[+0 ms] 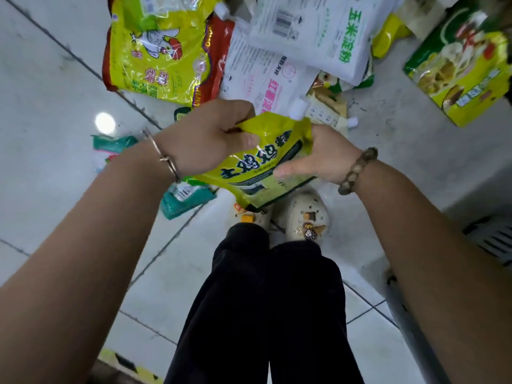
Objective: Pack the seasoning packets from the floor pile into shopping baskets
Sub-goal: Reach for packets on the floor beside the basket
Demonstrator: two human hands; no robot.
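A yellow-green spouted seasoning pouch (270,159) with dark lettering and a white cap is held above the floor in front of me. My left hand (206,137) grips its upper left edge, thumb on the front. My right hand (318,155) holds its right side, thumb across the face. Behind it the floor pile holds a big yellow chicken-print bag (155,48), white starch bags (313,26) and a pink-lettered white bag (266,76).
Green packets (185,198) lie on the tiles at the left. A green-yellow bag (462,70) sits at the far right. A grey slotted basket edge (496,239) shows at the right border. My dark trousers and pale shoes (304,214) are below.
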